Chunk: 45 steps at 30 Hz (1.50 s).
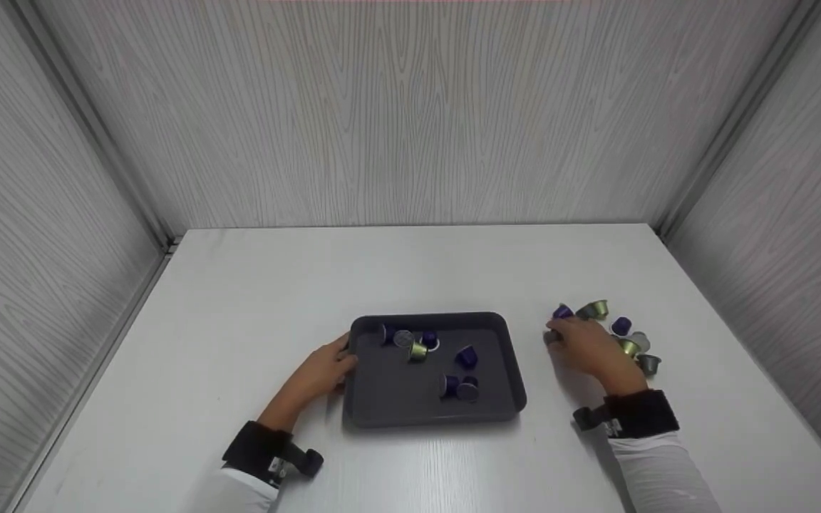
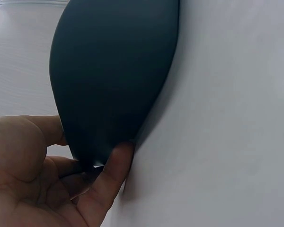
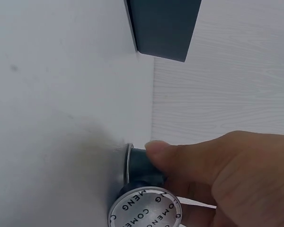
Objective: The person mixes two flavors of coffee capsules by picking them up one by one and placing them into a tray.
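A dark grey rectangular tray (image 1: 396, 410) lies on the table with several purple coffee capsules (image 1: 467, 357) and a green one (image 1: 417, 351) inside. At its left edge, my left hand (image 1: 323, 370) grips the rim; in the left wrist view the thumb and fingers (image 2: 114, 170) bracket the tray's corner. Right of the tray, my right hand (image 1: 587, 348) reaches down at a loose group of capsules. Its thumb and fingers pinch a dark grey-green capsule (image 3: 144, 168). Close by in the right wrist view is another capsule with a silver, lettered lid (image 3: 146, 210).
Around the right hand lie several more capsules: a purple capsule (image 1: 621, 326), a gold-green capsule (image 1: 598, 308) and a dark grey capsule (image 1: 648, 365). The white table (image 1: 275, 278) ends at a pale wood-grain back panel (image 1: 410, 114), with similar panels on both sides.
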Motion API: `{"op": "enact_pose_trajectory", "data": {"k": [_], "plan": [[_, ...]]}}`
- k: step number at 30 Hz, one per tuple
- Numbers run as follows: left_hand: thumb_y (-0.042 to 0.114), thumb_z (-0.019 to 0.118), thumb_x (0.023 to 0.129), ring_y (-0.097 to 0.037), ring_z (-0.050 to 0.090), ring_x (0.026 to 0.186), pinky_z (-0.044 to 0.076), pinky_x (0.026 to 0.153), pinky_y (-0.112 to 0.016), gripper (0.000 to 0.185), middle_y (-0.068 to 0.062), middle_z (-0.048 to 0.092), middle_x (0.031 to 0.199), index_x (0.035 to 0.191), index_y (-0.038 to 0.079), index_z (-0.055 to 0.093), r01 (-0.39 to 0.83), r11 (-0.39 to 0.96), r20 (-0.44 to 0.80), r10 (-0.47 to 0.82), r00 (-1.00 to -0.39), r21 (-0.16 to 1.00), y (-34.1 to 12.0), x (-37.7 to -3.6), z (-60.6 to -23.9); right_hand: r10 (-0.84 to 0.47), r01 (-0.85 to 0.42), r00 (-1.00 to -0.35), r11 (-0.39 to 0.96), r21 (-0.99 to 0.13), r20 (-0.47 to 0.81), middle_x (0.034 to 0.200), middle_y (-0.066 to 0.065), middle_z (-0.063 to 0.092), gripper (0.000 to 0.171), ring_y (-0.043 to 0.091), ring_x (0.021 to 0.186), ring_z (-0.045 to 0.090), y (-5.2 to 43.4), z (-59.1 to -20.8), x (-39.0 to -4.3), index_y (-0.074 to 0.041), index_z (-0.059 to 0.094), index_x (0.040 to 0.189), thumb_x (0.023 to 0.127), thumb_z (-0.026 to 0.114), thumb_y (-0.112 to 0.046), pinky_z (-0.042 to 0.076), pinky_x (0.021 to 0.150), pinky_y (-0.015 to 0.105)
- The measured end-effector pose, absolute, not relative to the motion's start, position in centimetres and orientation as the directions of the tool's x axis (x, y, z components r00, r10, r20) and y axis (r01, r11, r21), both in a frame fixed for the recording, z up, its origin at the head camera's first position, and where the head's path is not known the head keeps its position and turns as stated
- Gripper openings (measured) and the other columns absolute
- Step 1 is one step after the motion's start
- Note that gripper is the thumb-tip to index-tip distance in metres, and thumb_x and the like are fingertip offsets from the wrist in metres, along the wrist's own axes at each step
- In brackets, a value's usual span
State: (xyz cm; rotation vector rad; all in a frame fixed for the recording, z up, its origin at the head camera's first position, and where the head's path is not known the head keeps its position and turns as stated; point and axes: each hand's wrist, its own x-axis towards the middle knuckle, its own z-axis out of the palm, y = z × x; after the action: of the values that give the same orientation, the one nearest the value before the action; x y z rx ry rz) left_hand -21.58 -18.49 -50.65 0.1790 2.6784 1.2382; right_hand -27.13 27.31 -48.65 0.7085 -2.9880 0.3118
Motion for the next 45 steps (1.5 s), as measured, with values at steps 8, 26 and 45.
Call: {"op": "enact_pose_trajectory", "data": {"k": [8, 26, 45], "plan": [[0.019, 0.050, 0.100, -0.027, 0.060, 0.103, 0.048, 0.087, -0.045, 0.057, -0.020, 0.049, 0.142, 0.153, 0.009, 0.034, 0.041, 0.622, -0.109, 0.203, -0.973, 0.782, -18.5, -21.8, -50.8, -0.444, -0.453, -0.891, 0.870, -0.195, 0.090, 0.087, 0.009, 0.068, 0.015, 0.033, 0.084, 0.064, 27.2, -48.8, -27.4, -0.005, 0.069, 0.097, 0.085, 0.061, 0.001, 0.050, 0.078, 0.049], [0.018, 0.050, 0.099, -0.029, 0.058, 0.111, 0.045, 0.093, -0.048, 0.056, -0.020, 0.049, 0.143, 0.152, 0.007, 0.035, 0.056, 0.623, -0.097, 0.208, -0.973, 0.781, -18.5, -21.8, -50.6, -0.360, -0.367, -0.930, 0.905, -0.214, 0.072, 0.094, 0.012, 0.068, 0.031, 0.034, 0.088, 0.063, 26.9, -48.0, -27.1, -0.003, 0.069, 0.105, 0.077, 0.062, 0.009, 0.050, 0.081, 0.050], [0.021, 0.050, 0.099, -0.028, 0.059, 0.106, 0.051, 0.082, -0.042, 0.059, -0.020, 0.047, 0.144, 0.154, 0.010, 0.033, -0.002, 0.630, -0.137, 0.166, -0.977, 0.777, -18.4, -21.7, -50.8, -0.338, -0.390, -0.916, 0.876, -0.284, 0.214, 0.099, 0.007, 0.070, 0.015, 0.027, 0.089, 0.065, 25.6, -46.8, -26.6, -0.007, 0.069, 0.107, 0.092, 0.067, -0.010, 0.051, 0.080, 0.046]]}}
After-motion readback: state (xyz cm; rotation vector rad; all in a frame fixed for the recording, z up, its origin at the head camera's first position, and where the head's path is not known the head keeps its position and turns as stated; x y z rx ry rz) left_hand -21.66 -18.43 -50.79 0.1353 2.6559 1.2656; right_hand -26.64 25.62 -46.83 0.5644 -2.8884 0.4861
